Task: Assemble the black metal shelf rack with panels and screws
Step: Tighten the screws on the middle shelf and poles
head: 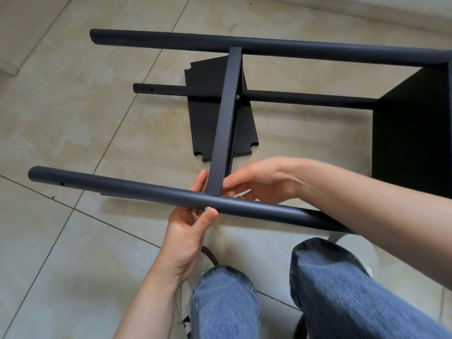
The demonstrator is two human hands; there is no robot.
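The black shelf rack lies on its side on the tiled floor. Its near tube (137, 189) runs across the middle, and the far tube (269, 46) lies parallel at the top. A flat black crossbar (226, 118) spans between them. A silver screw (208, 208) sits in the near tube just below the crossbar's end. My left hand (189, 231) pinches that screw between thumb and fingers. My right hand (261, 178) holds the crossbar's near end (215, 187) from the right, fingers curled behind it. A lower tube (281, 96) carries another screw (237, 96).
A loose black panel (208, 111) with notched corners lies flat on the floor under the crossbar. A fitted black panel (413, 133) closes the rack's right end. My knees in blue jeans (330, 289) are at the bottom. A pale wall base (367, 11) runs along the top.
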